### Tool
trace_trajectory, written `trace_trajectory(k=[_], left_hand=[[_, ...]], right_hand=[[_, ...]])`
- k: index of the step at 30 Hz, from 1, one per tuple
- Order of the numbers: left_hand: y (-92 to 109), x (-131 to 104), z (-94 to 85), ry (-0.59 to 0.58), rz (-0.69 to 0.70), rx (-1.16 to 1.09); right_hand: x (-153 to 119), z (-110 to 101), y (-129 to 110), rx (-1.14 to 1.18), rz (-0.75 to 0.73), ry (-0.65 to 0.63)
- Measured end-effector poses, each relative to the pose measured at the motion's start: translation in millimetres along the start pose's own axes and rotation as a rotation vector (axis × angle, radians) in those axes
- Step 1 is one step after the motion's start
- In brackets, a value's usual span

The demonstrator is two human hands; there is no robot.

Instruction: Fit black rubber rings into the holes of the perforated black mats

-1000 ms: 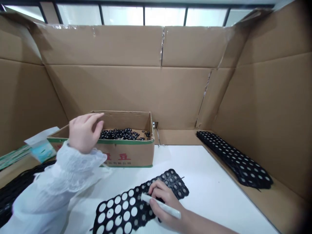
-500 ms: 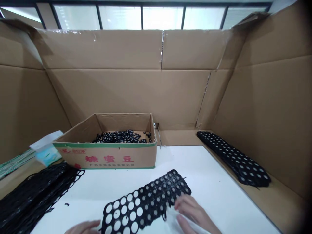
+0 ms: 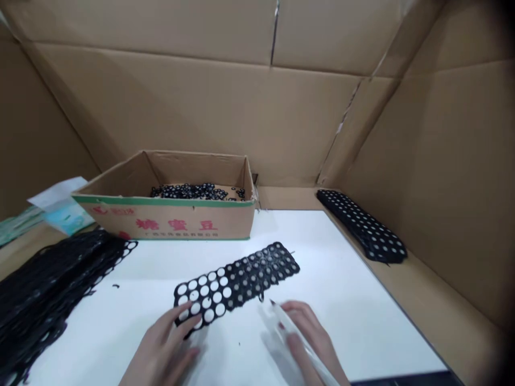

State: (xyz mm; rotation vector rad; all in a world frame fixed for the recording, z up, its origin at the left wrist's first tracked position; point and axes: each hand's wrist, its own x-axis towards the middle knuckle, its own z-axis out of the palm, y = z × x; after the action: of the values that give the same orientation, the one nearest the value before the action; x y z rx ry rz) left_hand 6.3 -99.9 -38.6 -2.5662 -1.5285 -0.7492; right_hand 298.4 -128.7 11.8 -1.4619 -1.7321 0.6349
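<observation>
1. Head view, left hand (image 3: 163,343): its fingers are parted and grasp nothing. The index and middle fingertips lie over the near left end of the black perforated sheet (image 3: 257,273); whether they press on it, I cannot tell. The thumb is blurred.
2. Head view, right hand (image 3: 314,335): its fingers are closed round a white pen-like tool (image 3: 308,351), whose dark tip juts out ahead of them, near the sheet's edge but apart from it.
3. Head view, sheet: it slants from under the left fingertips to beyond the right fingers. Its holes are open by the left fingers; farther from them, the circles look grey.
4. Head view, surroundings: beyond the left fingers stands a cardboard box (image 3: 161,221) with small black rings (image 3: 189,191) inside. Left of those fingers lies a black mesh pile (image 3: 52,300); well right of the right fingers, a dotted black stack (image 3: 364,228).
</observation>
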Motion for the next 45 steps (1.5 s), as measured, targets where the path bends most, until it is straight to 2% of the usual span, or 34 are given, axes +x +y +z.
trace_trajectory(k=[2,5,11,15,20,24,30,34,36,41,45], left_hand=[[7,10,1.2,-0.066,0.005,0.009],[15,13,4.8,-0.091,-0.025,-0.026],[19,6,12.6,-0.064,-0.139,-0.107],[21,10,9.3,-0.049,-0.166,-0.108],[22,11,5.7,0.040,-0.275,-0.052],[20,8,7.3,0.084,-0.269,-0.022],[22,6,6.7,0.248,-0.411,0.130],[25,8,4.5,0.319,-0.471,0.167],[24,7,4.4,0.324,-0.459,0.162],[18,3,5.4,0.311,-0.325,0.024],[18,2,3.7,0.207,-0.269,-0.086]], right_hand=[[10,4,-13,-0.040,-0.037,-0.152],[13,16,-22,-0.088,-0.067,-0.236],[17,37,-18,-0.135,-0.230,-0.280],[24,48,-13,-0.187,-0.248,-0.282],[16,51,-19,-0.205,-0.290,-0.292],[5,47,-28,-0.162,-0.297,-0.303],[-2,48,-35,-0.085,-0.269,-0.378],[1,51,-33,-0.039,-0.264,-0.384],[3,53,-31,-0.032,-0.273,-0.372],[8,52,-32,-0.073,-0.313,-0.374],[9,50,-34,-0.045,-0.274,-0.419]])
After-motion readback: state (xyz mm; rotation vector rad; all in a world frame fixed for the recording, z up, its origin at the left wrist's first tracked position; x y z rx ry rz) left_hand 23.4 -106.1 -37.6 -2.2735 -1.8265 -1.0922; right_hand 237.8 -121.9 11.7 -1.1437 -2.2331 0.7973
